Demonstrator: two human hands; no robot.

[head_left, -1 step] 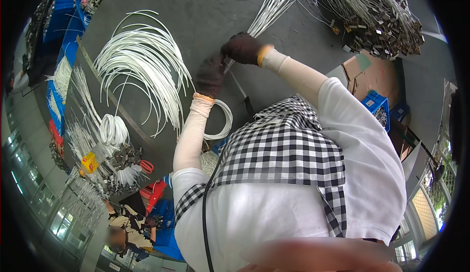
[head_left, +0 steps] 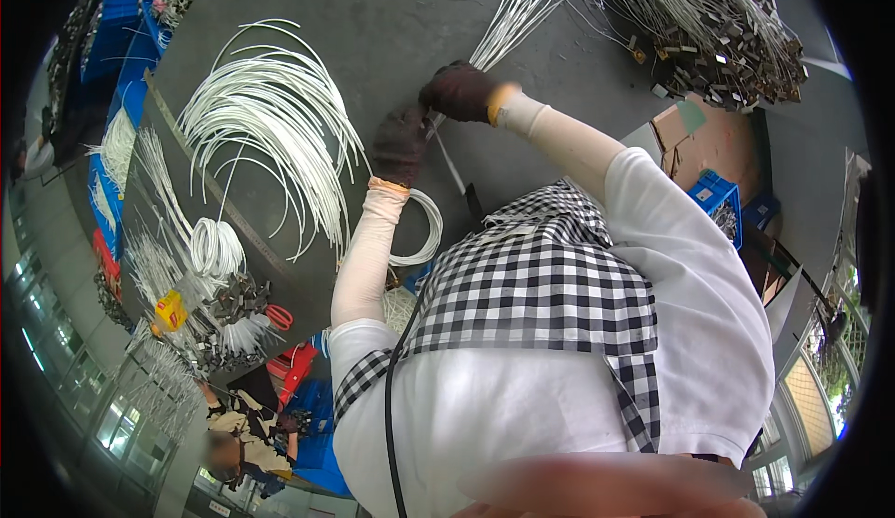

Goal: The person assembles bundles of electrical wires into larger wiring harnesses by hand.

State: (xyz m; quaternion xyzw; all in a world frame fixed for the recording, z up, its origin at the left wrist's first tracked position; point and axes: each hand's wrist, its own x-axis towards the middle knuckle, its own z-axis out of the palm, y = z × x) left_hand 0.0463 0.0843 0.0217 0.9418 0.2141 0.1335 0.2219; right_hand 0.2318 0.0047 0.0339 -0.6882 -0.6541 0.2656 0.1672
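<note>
Dark grey worktop (head_left: 401,14); large loose coil of white strands (head_left: 303,112) left of the hands. Gloved right hand (head_left: 459,91) closed round a bundle of thin white wires (head_left: 511,24), ends fanned beyond it. Gloved left hand (head_left: 401,148) just beside; cannot tell what its fingers pinch.

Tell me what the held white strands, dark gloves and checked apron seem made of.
White strands: probably smooth plastic, given even white sheen.
Dark gloves: likely matte knit, given snug orange cuffs; coating unclear.
Checked apron: apparently matte woven cloth, softly folded.
</note>
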